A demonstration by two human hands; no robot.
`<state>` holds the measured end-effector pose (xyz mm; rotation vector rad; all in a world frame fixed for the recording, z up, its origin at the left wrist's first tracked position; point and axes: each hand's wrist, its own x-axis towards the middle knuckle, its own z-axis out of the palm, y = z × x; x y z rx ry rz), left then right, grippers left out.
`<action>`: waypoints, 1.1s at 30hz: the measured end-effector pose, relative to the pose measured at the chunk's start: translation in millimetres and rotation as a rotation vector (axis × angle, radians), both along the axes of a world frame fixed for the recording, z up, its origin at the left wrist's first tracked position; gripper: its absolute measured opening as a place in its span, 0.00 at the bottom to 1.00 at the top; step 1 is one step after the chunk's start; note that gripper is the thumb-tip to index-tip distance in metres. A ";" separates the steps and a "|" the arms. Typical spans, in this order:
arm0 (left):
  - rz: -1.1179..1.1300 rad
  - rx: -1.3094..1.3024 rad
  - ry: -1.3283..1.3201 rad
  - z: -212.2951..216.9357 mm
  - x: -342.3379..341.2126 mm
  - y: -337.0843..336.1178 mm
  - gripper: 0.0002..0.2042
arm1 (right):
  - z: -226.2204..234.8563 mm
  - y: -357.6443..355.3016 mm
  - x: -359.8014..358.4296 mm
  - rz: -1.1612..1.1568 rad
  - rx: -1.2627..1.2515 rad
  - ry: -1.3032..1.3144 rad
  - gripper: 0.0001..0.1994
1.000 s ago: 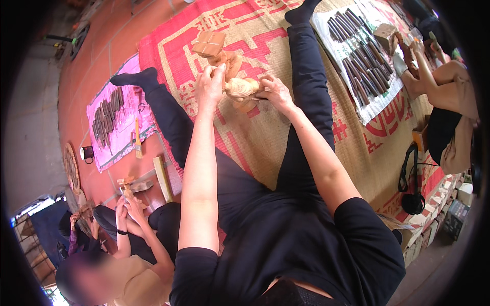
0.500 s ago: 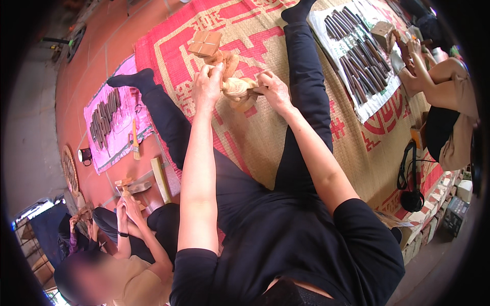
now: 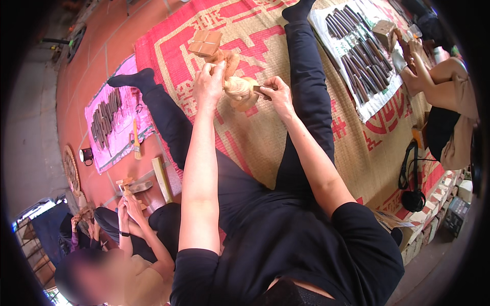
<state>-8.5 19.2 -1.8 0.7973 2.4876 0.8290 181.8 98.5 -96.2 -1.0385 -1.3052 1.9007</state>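
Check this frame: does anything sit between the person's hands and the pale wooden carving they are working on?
Nothing visible does. The left hand already grips the wooden carving from its left side, and the right hand presses a small dark tool against its right side, above the woven mat.

**Woven mat on a red tile floor**

A straw mat (image 3: 286, 137) with a red printed pattern covers most of the red tile floor (image 3: 97, 56). On the mat lie a white cloth (image 3: 377, 99) bearing rows of dark carving tools (image 3: 357, 56) and a small wooden block (image 3: 205, 43) of 4 squares. The person's legs in dark trousers stretch across the mat. On the bare tiles to the left lie a pink cloth (image 3: 109, 153) with more dark tools (image 3: 104, 120), a pale wooden plank (image 3: 163, 178) and a dark cup (image 3: 87, 154).
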 end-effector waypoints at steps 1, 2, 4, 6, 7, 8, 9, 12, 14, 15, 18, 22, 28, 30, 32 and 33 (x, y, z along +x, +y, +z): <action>0.004 -0.005 -0.005 0.2 0.2 -0.1 0.28 | -0.2 -3.4 -3.2 -0.038 -0.030 0.038 0.05; 0.012 -0.013 0.001 0.0 0.7 1.4 0.28 | -0.1 -6.4 -7.7 -0.079 -0.056 0.074 0.05; 0.023 -0.027 0.011 -1.9 1.1 4.2 0.29 | -0.7 -16.4 -16.4 -0.130 -0.057 0.139 0.06; 0.008 -0.035 0.040 -7.9 0.2 8.5 0.28 | -17.2 -18.3 -19.7 -0.068 0.080 0.052 0.06; 0.001 -0.036 0.052 -11.6 -1.5 8.8 0.28 | -14.8 -23.1 -20.1 -0.034 0.094 0.008 0.06; 0.006 -0.025 0.078 -15.9 -1.9 8.7 0.27 | -14.4 -22.4 -18.9 -0.019 0.078 0.003 0.06; -0.026 -0.007 0.107 -11.6 2.0 8.5 0.27 | -17.1 -21.0 -18.0 -0.009 0.059 -0.002 0.06; -0.146 0.154 0.204 -5.0 19.0 8.8 0.26 | -18.9 -16.0 -14.0 0.047 0.141 -0.153 0.05; -0.343 0.313 0.269 0.0 24.8 9.0 0.28 | -20.9 -13.8 -10.5 0.058 0.106 -0.162 0.05; -0.480 0.253 0.271 3.1 26.0 7.5 0.29 | -25.7 -12.8 -9.5 0.049 0.076 -0.141 0.06; -0.764 0.057 0.144 23.1 42.2 -0.7 0.38 | -43.3 -10.3 1.1 0.078 0.072 -0.125 0.06; -0.876 -0.061 0.114 25.1 53.0 -6.8 0.53 | -38.9 -13.2 7.0 0.087 0.151 -0.232 0.06; -0.938 -0.140 0.429 23.4 56.6 -0.9 0.55 | -45.6 -15.1 6.2 0.073 0.168 -0.221 0.08; -0.963 -0.135 0.404 29.6 62.0 6.0 0.51 | -47.0 -17.8 10.9 0.068 0.040 -0.087 0.05; -0.960 -0.123 0.377 40.0 63.7 7.3 0.47 | -48.8 -15.6 11.9 0.063 0.003 -0.074 0.05; -0.897 -0.101 0.393 42.6 64.7 6.4 0.43 | -46.8 -14.1 14.8 0.065 0.044 -0.109 0.05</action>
